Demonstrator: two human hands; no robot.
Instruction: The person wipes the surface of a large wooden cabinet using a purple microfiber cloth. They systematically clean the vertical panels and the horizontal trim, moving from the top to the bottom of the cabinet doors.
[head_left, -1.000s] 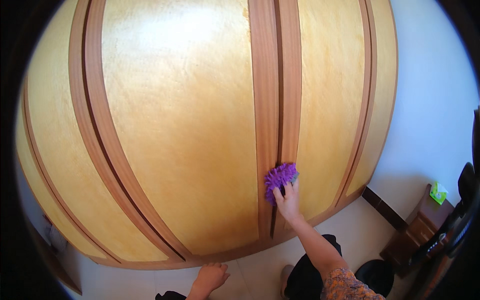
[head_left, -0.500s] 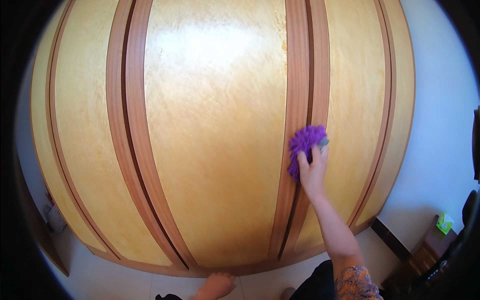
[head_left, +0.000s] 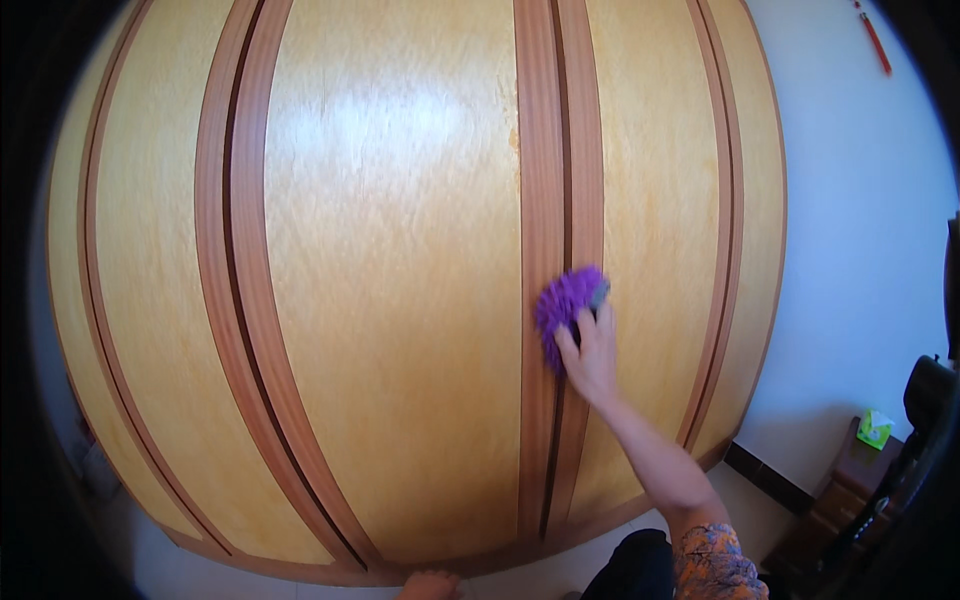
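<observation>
My right hand [head_left: 592,358] is closed around a purple chenille duster [head_left: 566,305] with a grey-green part at its upper right. The duster lies against the reddish wooden strips [head_left: 543,215] on both sides of the dark gap between two cabinet doors, around mid-height. Its lower part is partly hidden by my fingers. My left hand [head_left: 432,584] is low at the bottom edge, near the base of the cabinet [head_left: 400,330]. Only the top of it shows and its fingers are mostly cut off, with no object visible at it.
Pale yellow door panels with wooden strips fill most of the view. On the right, past a white wall [head_left: 850,250], a green tissue pack [head_left: 874,430] stands on a dark wooden cabinet [head_left: 850,480] beside a black chair [head_left: 925,400]. A red hanging ornament [head_left: 876,45] is at upper right.
The view has shifted, so the cabinet and my right hand appear further left. The duster sits slightly higher along the door gap. My left hand has dropped further out of the lower edge.
</observation>
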